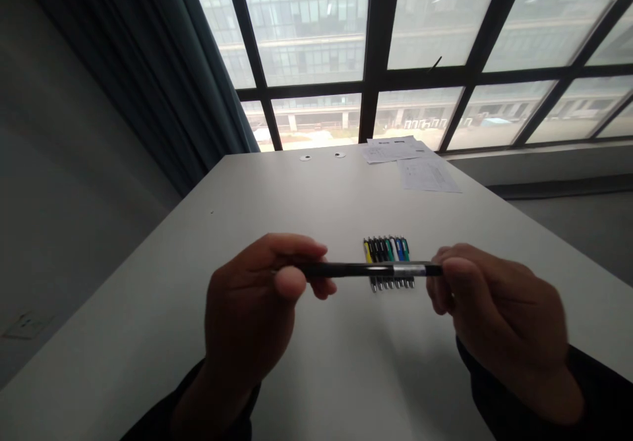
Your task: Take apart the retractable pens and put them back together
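A black pen (361,269) with a silver band near its right end is held level above the white table (148,309). My left hand (257,309) pinches its left end between thumb and fingers. My right hand (494,316) pinches its right end. Just behind the pen, a row of several pens (388,260) in yellow, black, green, white and blue lies side by side on the table, partly hidden by the held pen.
Sheets of printed paper (410,161) lie at the table's far right. Two small round white objects (321,157) sit at the far edge. Behind stand a large dark-framed window (376,52) and a dark curtain (148,78) on the left.
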The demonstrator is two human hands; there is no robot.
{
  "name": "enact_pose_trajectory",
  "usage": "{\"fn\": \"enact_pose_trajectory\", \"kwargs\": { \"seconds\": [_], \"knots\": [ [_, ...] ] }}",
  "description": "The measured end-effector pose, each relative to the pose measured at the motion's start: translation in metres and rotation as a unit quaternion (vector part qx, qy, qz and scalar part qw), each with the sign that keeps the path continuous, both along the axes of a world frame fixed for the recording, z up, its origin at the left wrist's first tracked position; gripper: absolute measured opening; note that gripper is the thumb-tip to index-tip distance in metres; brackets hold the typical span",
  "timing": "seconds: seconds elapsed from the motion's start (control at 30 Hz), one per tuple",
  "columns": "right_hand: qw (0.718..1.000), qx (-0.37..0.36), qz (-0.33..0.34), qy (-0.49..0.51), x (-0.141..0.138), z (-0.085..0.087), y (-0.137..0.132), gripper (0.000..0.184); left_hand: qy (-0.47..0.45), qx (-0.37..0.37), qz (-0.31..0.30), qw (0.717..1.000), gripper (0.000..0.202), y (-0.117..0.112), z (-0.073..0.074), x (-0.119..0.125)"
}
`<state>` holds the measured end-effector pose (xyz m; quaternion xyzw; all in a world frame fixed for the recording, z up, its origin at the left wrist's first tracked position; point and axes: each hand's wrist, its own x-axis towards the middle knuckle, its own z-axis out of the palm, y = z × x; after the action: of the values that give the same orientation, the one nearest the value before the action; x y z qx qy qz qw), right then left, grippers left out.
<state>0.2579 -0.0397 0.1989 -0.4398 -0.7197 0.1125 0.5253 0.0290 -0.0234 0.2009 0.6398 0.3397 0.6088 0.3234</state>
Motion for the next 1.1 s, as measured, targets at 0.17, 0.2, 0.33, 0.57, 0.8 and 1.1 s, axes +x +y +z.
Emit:
{"fn": "enact_pose_trajectory", "kwargs": {
  "seconds": [0.17, 0.2, 0.33, 0.57, 0.8, 1.1],
  "knots": [
    [0.983, -0.05, 0.143, -0.107, -0.011, -0.002, 0.0, 0.036, -0.062, 0.014, -0.11, 0.992, 0.02, -0.003, 0.004, 0.011],
    [0.976, -0.077, 0.165, -0.123, -0.011, -0.003, 0.0, 0.037, -0.044, 0.013, -0.114, 0.992, 0.019, -0.004, 0.005, 0.012],
    [0.978, -0.106, 0.159, -0.088, -0.006, -0.004, 0.002, 0.033, 0.257, 0.105, -0.094, 0.956, 0.012, -0.004, 0.002, 0.014],
    [0.993, -0.053, 0.085, -0.057, -0.002, 0.005, 0.002, 0.028, 0.448, 0.271, 0.008, 0.852, 0.019, 0.005, -0.009, 0.018],
    [0.991, -0.063, 0.101, -0.059, -0.002, 0.003, 0.003, 0.023, 0.463, 0.258, 0.004, 0.848, 0.014, 0.0, -0.005, 0.017],
    [0.993, -0.041, 0.107, -0.038, 0.001, -0.005, 0.001, 0.015, 0.442, 0.205, -0.032, 0.873, 0.022, 0.003, -0.006, 0.016]
  ]
}}
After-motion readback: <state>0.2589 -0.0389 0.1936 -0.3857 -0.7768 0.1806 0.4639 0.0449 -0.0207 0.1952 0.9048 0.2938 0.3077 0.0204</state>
